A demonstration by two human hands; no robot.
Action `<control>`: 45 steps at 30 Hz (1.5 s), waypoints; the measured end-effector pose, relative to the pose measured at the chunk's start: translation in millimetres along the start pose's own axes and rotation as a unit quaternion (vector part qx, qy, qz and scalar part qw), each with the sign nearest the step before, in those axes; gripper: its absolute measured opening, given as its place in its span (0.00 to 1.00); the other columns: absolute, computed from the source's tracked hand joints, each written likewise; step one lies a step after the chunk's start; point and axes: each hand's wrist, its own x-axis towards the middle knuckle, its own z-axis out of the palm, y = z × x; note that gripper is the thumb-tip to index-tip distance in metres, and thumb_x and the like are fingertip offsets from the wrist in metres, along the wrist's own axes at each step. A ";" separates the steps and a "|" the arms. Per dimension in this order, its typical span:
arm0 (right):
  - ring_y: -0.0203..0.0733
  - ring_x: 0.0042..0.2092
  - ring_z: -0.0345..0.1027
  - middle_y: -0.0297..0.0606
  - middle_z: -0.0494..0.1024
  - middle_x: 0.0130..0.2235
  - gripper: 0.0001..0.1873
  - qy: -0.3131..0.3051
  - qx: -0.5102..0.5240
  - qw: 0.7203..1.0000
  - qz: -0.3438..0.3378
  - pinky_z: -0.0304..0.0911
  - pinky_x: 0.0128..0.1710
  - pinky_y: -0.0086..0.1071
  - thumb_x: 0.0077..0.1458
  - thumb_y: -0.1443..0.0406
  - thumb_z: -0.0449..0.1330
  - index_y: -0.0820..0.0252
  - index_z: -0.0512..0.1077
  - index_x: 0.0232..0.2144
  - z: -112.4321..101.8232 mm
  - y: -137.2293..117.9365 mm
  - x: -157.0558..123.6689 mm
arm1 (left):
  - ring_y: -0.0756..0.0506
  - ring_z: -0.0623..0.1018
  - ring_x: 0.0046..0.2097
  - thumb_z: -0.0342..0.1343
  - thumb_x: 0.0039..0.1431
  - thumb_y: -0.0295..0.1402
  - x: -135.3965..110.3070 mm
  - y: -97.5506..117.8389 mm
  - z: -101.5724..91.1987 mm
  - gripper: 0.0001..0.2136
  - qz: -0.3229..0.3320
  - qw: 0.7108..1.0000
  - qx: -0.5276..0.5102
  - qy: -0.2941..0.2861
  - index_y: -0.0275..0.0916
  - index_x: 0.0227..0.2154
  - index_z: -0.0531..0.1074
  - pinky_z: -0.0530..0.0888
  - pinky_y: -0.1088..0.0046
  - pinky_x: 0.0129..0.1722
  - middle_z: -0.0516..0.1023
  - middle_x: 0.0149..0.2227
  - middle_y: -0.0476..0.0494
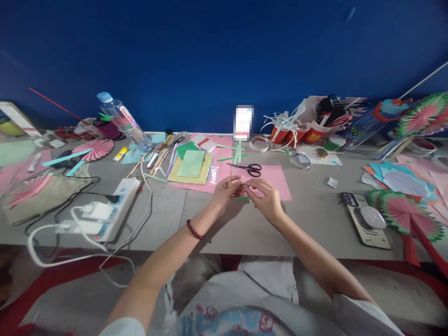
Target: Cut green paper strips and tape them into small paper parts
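My left hand (pixel 226 191) and my right hand (pixel 265 196) meet over the grey table (pixel 245 228), fingertips pinched together on a small pink paper piece (pixel 244 185). A green paper strip (pixel 241 198) lies just beneath them. Both hands hover above the near edge of a pink paper sheet (pixel 276 179). Black-handled scissors (pixel 249 168) lie on that sheet just beyond my fingers. A red bead bracelet sits on my left wrist.
A stack of green and yellow paper (pixel 191 167) lies left of the scissors. A power strip (pixel 112 205) with cables is at the left, a plastic bottle (pixel 122 120) behind it. A phone (pixel 366 218) and folded paper fans (pixel 402 210) are at the right, red cups (pixel 294 133) at the back.
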 end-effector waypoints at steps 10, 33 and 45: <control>0.43 0.40 0.72 0.39 0.78 0.37 0.07 -0.011 -0.016 0.999 -0.038 0.71 0.41 0.39 0.58 0.66 0.58 0.53 0.76 0.38 0.5 -9.0 1.4 | 0.50 0.78 0.29 0.68 0.46 0.39 0.4 1.4 -2.1 0.23 -0.031 0.999 -0.007 -0.020 0.38 0.44 0.68 0.71 0.78 0.28 0.78 0.28 0.47; 0.41 0.38 0.71 0.38 0.76 0.35 0.06 0.001 0.024 0.995 -0.095 0.69 0.38 0.37 0.57 0.67 0.60 0.53 0.77 0.33 0.2 -8.3 -0.8 | 0.54 0.72 0.24 0.66 0.44 0.35 -2.7 3.5 3.1 0.21 0.002 1.000 0.019 0.024 0.39 0.41 0.68 0.57 0.81 0.19 0.72 0.24 0.54; 0.39 0.37 0.71 0.40 0.75 0.39 0.13 0.009 0.114 0.993 0.034 0.71 0.36 0.36 0.57 0.64 0.59 0.53 0.72 0.45 1.6 -10.2 -2.7 | 0.52 0.74 0.26 0.65 0.45 0.39 1.7 5.9 -0.2 0.20 0.034 0.996 0.049 0.063 0.39 0.40 0.68 0.61 0.81 0.19 0.73 0.25 0.51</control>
